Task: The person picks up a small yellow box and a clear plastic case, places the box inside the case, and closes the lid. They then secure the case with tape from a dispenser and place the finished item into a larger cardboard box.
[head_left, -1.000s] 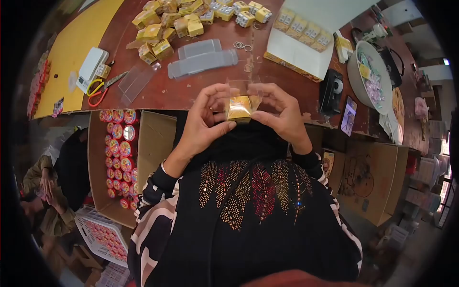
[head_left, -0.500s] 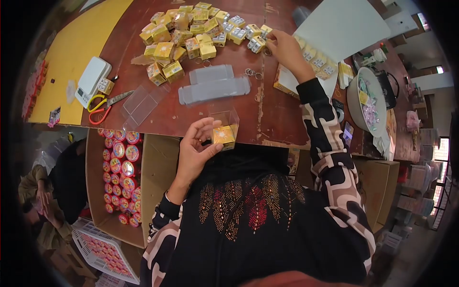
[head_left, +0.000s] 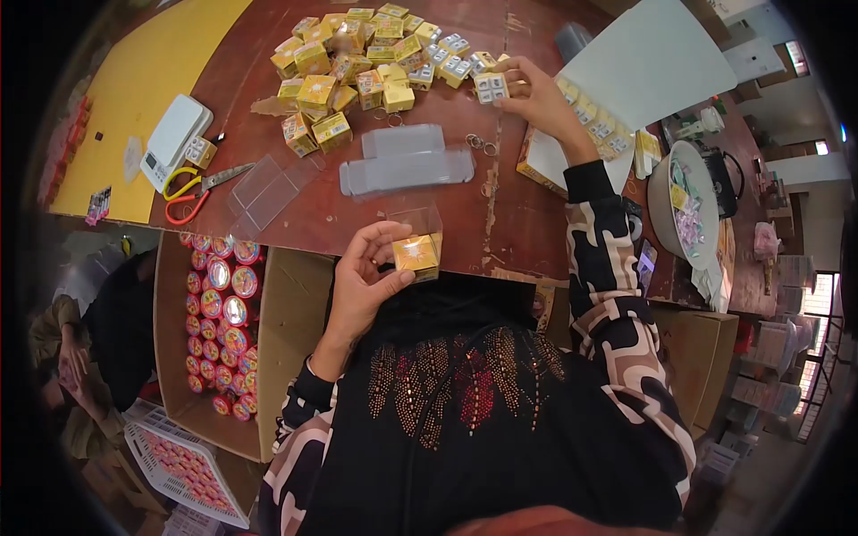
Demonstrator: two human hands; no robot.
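Note:
My left hand (head_left: 368, 272) holds a clear plastic case with a small yellow box (head_left: 416, 254) in its lower part, at the table's near edge. Between the fingertips of my right hand (head_left: 536, 96) is a small yellow block (head_left: 491, 87) whose silver-and-white face shows. Left of it lies a heap of yellow boxes (head_left: 317, 92), with similar silver-faced blocks (head_left: 454, 69) at its right side. Clear plastic trays (head_left: 407, 171) lie between the heap and my left hand.
Scissors (head_left: 207, 181) and a white scale (head_left: 177, 143) are at the left. A lidded box of yellow blocks (head_left: 590, 116) and a bowl of packets (head_left: 684, 201) stand right. Below the table is a carton of red round tubs (head_left: 234, 311). A person's hands (head_left: 76, 371) show far left.
My right hand has lifted a silver-faced block from the right end of the heap. My left hand still holds the case and the yellow box. The view has shifted slightly.

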